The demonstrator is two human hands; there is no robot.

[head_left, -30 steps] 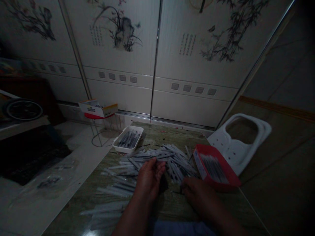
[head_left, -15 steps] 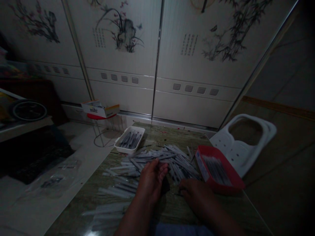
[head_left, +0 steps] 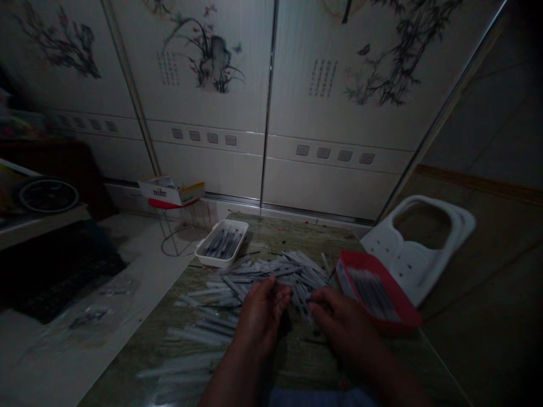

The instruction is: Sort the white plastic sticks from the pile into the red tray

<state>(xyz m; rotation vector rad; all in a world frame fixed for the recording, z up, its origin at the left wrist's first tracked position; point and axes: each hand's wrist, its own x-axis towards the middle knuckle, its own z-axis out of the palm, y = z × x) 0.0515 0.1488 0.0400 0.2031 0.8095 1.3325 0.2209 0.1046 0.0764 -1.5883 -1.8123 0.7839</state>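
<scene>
Head view showed me pens [head_left: 297,265] heaped on the desk [head_left: 263,230], with more lying left of my left hand [head_left: 266,310]. That hand was curled at the heap's near edge; I couldn't tell whether it was clamped on a pen. My right hand [head_left: 335,316] had thumb and forefinger close together beside the heap, too dim to tell whether on anything. Other pens lay in the white tray [head_left: 214,262] and the red box [head_left: 392,328].
</scene>
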